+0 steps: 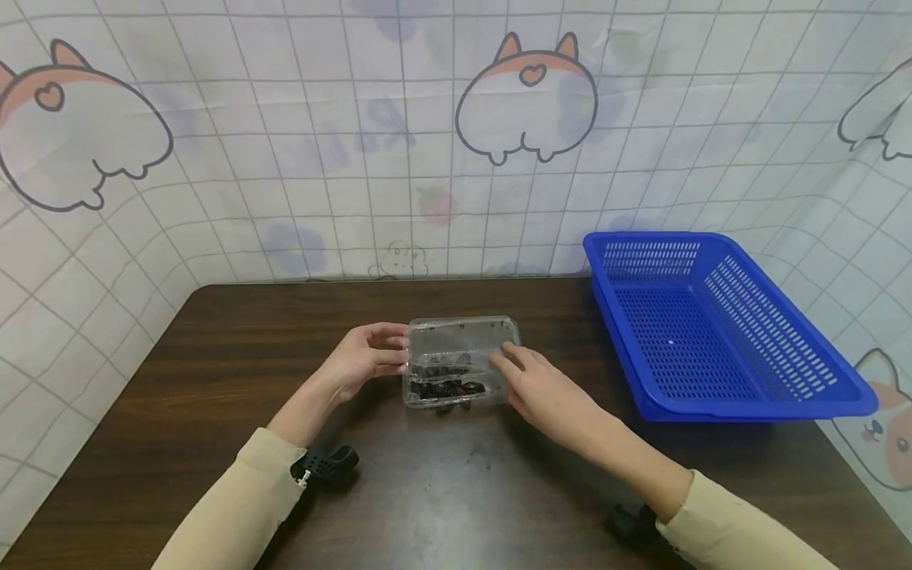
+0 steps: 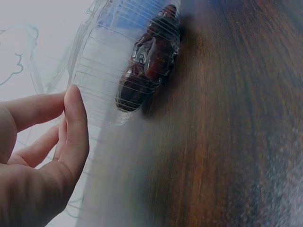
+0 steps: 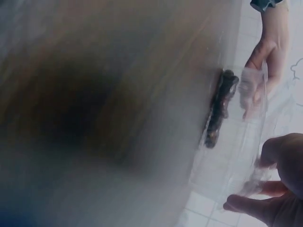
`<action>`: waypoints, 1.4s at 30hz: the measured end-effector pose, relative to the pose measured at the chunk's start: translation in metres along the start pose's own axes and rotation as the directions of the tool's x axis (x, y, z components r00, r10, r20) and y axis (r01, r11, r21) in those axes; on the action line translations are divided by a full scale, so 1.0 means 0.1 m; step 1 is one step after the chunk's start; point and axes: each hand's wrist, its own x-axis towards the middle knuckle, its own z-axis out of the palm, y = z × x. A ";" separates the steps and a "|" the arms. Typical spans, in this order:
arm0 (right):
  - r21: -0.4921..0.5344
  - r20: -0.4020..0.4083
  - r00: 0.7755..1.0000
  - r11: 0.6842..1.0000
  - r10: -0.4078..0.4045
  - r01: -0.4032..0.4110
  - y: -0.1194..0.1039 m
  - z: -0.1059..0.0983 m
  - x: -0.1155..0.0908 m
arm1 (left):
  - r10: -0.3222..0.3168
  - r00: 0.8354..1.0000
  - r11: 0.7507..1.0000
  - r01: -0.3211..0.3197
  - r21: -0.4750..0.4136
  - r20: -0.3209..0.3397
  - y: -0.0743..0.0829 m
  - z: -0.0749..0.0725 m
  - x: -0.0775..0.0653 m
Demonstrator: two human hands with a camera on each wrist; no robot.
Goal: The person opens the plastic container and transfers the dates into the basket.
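Note:
A clear plastic box stands on the table between both hands. Dark red-brown, glossy, oblong pieces that look like dates lie along its bottom, and the right wrist view shows them as a dark row through the wall. At the box's left end, my left hand pinches the upper edge with thumb and fingertips. My right hand holds the right end, fingers over the rim and thumb lower down. Motion blurs the right fingertips in the right wrist view.
A blue plastic basket with slotted walls stands at the right of the brown wooden table. Behind the table hangs a white gridded sheet with cartoon prints. Dark straps sit at the wrists.

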 end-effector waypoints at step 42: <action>0.300 -0.391 0.914 0.954 0.109 0.015 0.11 -0.06 0.02 | -0.024 1.000 0.999 0.024 -0.033 -0.004 -0.01 -0.01 0.05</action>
